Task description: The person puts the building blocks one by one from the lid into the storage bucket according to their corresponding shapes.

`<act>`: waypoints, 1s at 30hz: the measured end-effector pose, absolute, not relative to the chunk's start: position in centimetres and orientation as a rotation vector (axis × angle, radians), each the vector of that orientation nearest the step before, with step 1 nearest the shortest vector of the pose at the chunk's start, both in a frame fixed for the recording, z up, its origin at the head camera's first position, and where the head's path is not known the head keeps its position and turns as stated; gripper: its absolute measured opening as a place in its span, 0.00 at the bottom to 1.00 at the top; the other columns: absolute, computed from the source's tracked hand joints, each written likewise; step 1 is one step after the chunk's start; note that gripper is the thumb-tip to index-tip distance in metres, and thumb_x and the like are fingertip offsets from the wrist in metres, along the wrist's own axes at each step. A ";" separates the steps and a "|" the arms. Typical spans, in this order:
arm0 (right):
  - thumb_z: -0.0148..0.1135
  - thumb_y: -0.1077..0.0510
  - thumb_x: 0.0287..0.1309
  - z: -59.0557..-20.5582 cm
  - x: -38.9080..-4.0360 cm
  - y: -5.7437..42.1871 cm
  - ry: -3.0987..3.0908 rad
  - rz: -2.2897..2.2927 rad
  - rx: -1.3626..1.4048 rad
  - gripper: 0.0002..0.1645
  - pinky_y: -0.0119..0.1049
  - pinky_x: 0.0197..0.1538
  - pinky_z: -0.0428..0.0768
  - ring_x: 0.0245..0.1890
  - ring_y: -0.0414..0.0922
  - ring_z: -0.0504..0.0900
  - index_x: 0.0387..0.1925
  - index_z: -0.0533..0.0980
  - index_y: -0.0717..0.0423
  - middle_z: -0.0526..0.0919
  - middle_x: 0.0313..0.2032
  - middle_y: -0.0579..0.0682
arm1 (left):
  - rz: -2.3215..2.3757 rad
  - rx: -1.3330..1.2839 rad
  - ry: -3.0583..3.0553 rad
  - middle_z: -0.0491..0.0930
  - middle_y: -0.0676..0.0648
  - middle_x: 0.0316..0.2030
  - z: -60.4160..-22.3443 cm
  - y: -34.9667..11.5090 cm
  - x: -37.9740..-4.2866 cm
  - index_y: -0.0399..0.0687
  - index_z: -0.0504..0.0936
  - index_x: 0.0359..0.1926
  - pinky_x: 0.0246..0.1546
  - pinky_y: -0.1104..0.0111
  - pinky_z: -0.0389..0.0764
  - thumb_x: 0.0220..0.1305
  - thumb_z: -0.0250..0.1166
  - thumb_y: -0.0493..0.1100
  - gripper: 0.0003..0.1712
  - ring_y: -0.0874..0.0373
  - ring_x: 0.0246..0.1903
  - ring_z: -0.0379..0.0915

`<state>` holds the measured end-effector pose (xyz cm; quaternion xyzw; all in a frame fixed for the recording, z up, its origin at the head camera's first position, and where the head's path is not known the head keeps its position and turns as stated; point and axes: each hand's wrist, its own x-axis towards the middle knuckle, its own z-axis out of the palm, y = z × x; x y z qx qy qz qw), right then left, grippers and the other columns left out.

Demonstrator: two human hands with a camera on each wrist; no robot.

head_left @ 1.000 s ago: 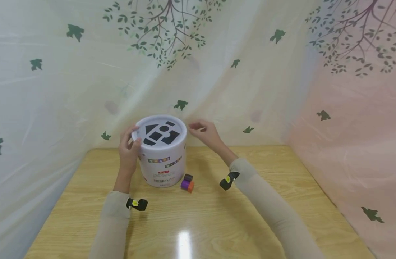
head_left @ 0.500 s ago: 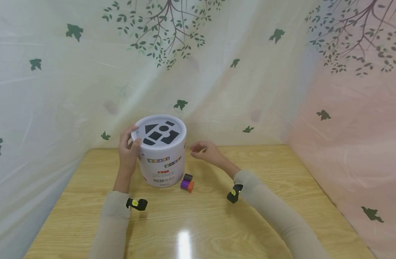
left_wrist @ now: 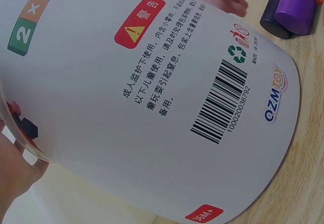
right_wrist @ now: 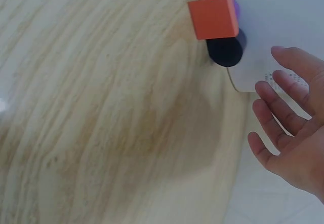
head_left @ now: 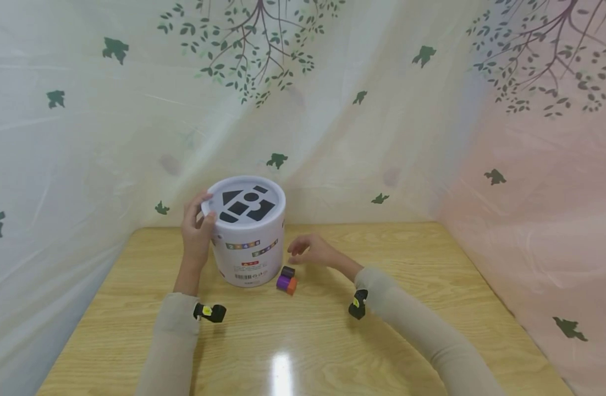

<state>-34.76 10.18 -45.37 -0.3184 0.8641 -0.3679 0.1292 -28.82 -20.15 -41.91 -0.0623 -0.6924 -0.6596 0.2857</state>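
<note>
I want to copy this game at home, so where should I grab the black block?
Pinch the black block by its curved side, probably from above and the right, where the empty right hand already is. It's small and rounded, and its right side faces bare table. The purple block crowds its near side, and the white bucket is close on its left.

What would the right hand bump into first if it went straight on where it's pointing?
The right hand would probably meet the white tub first, on its side, though depth is unclear; the black block lies close to that line.
</note>
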 end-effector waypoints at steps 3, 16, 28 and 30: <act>0.73 0.57 0.57 -45.9 -34.7 10.1 2.497 -1.050 -0.912 0.16 0.36 0.51 0.84 0.43 0.43 0.83 0.45 0.84 0.60 0.88 0.41 0.51 | -1.765 -0.163 -1.855 0.64 0.53 0.70 -41.9 -20.1 -28.8 0.50 0.74 0.69 0.72 0.53 0.71 0.67 0.57 0.46 0.29 0.60 0.66 0.63; 0.75 0.59 0.52 -47.0 -34.3 9.7 2.444 -1.028 -0.960 0.17 0.31 0.43 0.85 0.35 0.40 0.83 0.43 0.83 0.63 0.88 0.35 0.49 | -1.755 -0.145 -1.885 0.64 0.55 0.70 -42.1 -20.3 -28.9 0.55 0.73 0.70 0.68 0.60 0.75 0.67 0.57 0.47 0.29 0.61 0.66 0.63; 0.77 0.61 0.49 -47.1 -34.5 9.0 2.531 -0.952 -0.939 0.16 0.30 0.43 0.83 0.35 0.40 0.81 0.41 0.84 0.63 0.88 0.35 0.53 | -1.776 -0.132 -1.903 0.61 0.45 0.73 -39.6 -19.3 -26.8 0.40 0.70 0.70 0.73 0.53 0.70 0.66 0.55 0.44 0.32 0.58 0.67 0.62; 0.77 0.61 0.49 -47.3 -34.7 8.9 2.541 -0.934 -0.935 0.17 0.30 0.43 0.82 0.34 0.40 0.81 0.41 0.84 0.63 0.88 0.35 0.53 | -1.776 -0.137 -1.903 0.62 0.45 0.73 -39.5 -19.2 -26.7 0.40 0.70 0.70 0.72 0.54 0.70 0.66 0.55 0.44 0.32 0.59 0.66 0.62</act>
